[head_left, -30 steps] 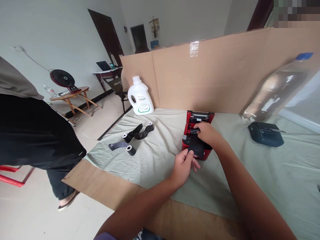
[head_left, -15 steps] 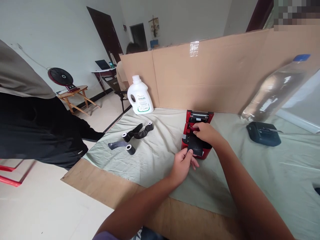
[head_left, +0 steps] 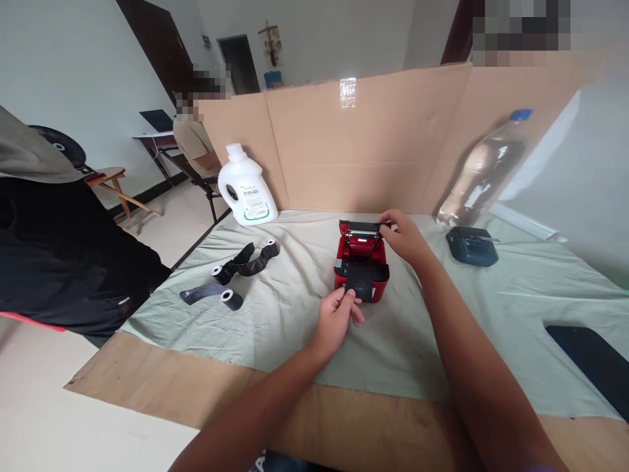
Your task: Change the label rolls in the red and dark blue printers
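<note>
A small red and black printer stands on the cloth with its lid raised. A black strip of ribbon or paper runs out over its front edge. My left hand pinches the free end of this strip between thumb and index finger, with the other fingers curled below. At the lid's right corner, my right hand grips its edge with fingertips and thumb. To the left lie an unwound black ribbon on two rolls and a smaller black roll with a loose tail.
A white detergent jug and a leaning clear bottle stand before the cardboard wall. A dark box-like device and a black flat object lie right. One person stands at left; another sits behind.
My right hand has moved from inside the printer up to the lid's right corner, and the lid is tilted further forward. My left hand still pinches the strip. The view has shifted right.
</note>
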Demonstrator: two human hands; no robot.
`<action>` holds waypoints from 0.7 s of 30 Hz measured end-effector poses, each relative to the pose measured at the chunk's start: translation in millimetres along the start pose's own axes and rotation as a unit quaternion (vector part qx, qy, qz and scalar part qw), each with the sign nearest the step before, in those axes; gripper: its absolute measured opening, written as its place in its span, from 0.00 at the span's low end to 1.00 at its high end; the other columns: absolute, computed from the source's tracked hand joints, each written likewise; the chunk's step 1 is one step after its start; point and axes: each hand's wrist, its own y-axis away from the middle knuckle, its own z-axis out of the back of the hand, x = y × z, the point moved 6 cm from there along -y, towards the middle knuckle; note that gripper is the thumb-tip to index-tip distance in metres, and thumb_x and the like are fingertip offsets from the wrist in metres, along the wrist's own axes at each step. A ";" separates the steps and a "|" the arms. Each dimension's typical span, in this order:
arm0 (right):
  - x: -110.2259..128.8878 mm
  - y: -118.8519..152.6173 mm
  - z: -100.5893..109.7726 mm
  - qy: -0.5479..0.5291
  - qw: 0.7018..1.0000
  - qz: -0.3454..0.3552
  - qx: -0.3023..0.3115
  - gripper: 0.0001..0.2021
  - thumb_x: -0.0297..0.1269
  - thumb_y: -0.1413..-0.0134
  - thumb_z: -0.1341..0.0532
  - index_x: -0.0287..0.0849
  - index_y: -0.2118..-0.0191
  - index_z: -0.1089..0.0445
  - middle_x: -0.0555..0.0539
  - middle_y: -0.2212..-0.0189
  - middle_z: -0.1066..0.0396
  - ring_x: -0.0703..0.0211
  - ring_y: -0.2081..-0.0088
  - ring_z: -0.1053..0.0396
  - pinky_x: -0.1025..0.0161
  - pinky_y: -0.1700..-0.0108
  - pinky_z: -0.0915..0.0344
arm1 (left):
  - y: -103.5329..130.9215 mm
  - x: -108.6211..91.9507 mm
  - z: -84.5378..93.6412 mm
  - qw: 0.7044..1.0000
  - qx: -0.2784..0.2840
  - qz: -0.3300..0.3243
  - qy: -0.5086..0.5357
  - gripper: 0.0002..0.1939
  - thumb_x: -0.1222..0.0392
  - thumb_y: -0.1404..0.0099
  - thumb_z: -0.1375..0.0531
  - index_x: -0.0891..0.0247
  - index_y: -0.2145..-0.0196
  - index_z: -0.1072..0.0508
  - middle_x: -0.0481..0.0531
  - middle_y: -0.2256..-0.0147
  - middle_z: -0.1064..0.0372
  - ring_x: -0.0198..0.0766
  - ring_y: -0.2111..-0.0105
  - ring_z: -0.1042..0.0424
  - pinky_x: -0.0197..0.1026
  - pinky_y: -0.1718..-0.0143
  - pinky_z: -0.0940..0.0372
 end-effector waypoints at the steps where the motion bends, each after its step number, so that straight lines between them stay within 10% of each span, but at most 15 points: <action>1: 4.8 3.2 0.5 0.003 0.998 0.005 0.055 0.12 0.32 0.50 0.44 0.43 0.64 0.24 0.45 0.60 0.27 0.54 0.60 0.30 0.58 0.56 0.33 | -0.1 0.9 0.4 1.000 -0.001 0.004 0.001 0.22 0.39 0.38 0.41 0.63 0.74 0.30 0.48 0.84 0.31 0.33 0.84 0.38 0.37 0.78 0.43; 6: 19.1 23.7 2.2 0.046 0.954 -0.036 0.293 0.11 0.30 0.51 0.42 0.46 0.67 0.21 0.48 0.63 0.23 0.53 0.60 0.27 0.58 0.54 0.33 | 0.7 2.8 1.2 1.000 -0.003 0.006 -0.004 0.22 0.39 0.38 0.41 0.62 0.75 0.31 0.48 0.84 0.31 0.32 0.84 0.38 0.37 0.78 0.42; 14: -3.5 26.4 -1.4 0.156 0.953 -0.142 0.218 0.28 0.37 0.48 0.37 0.45 0.39 0.34 0.36 0.40 0.36 0.43 0.46 0.32 0.49 0.46 0.33 | 1.4 3.0 -0.6 1.000 0.006 0.011 -0.005 0.22 0.40 0.37 0.42 0.62 0.75 0.31 0.48 0.84 0.32 0.32 0.84 0.38 0.37 0.78 0.44; 17: -17.3 33.9 -3.5 0.080 0.935 -0.217 0.269 0.40 0.46 0.46 0.37 0.48 0.30 0.51 0.34 0.35 0.42 0.46 0.50 0.28 0.53 0.54 0.28 | 4.1 5.1 -0.5 1.000 0.010 0.014 -0.004 0.21 0.41 0.37 0.42 0.62 0.74 0.31 0.48 0.83 0.31 0.32 0.84 0.38 0.36 0.78 0.44; 21: -25.7 43.3 -5.9 -0.003 0.908 -0.261 0.327 0.35 0.52 0.44 0.39 0.56 0.33 0.47 0.40 0.40 0.33 0.48 0.54 0.25 0.55 0.58 0.28 | 4.0 -2.5 9.6 0.999 -0.012 -0.015 -0.029 0.20 0.45 0.34 0.44 0.62 0.76 0.33 0.43 0.87 0.41 0.31 0.85 0.44 0.36 0.79 0.48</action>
